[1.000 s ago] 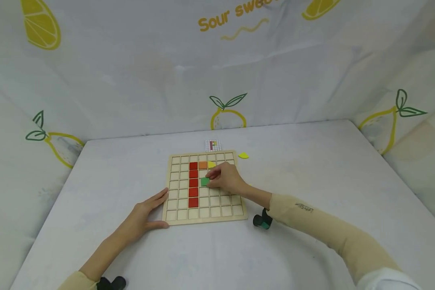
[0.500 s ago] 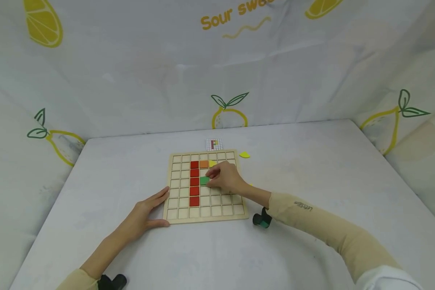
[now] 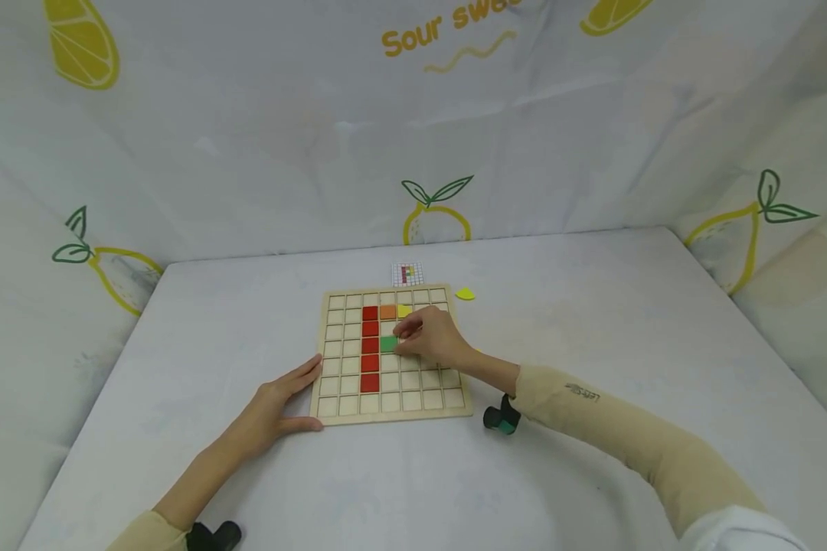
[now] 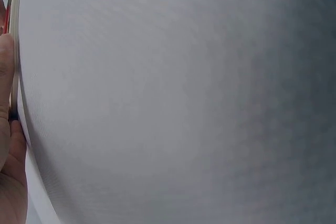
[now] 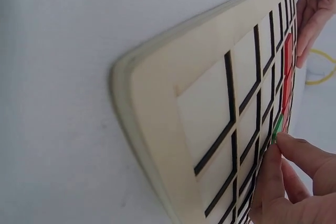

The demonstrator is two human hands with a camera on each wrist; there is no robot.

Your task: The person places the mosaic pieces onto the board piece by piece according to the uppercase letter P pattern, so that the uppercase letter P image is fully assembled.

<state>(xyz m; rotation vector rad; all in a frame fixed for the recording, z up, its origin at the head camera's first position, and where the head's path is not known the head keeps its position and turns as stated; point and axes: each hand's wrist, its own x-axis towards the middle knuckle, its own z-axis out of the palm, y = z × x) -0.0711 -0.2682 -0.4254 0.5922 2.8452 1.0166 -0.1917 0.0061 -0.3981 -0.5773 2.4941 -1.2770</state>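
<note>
A light wooden grid board lies flat on the white table. One column of red square tiles sits in it, with an orange tile and a partly covered yellow tile in an upper row. My right hand is over the board, thumb and fingertips pinching the right edge of a green square tile that lies in a cell beside the red column. The right wrist view shows those fingertips against the green tile. With fairly straight fingers, my left hand rests against the board's left edge and lower left corner.
A small printed pattern card lies behind the board. To the right of the board's far corner is a loose yellow piece; another bit of yellow is mostly hidden by the right wrist. A lemon-print cloth hangs behind the table.
The green tile, slightly off to the right a second ago, now lies squared up beside the red column. My right fingers have shifted slightly right. My left hand stays at the board.
</note>
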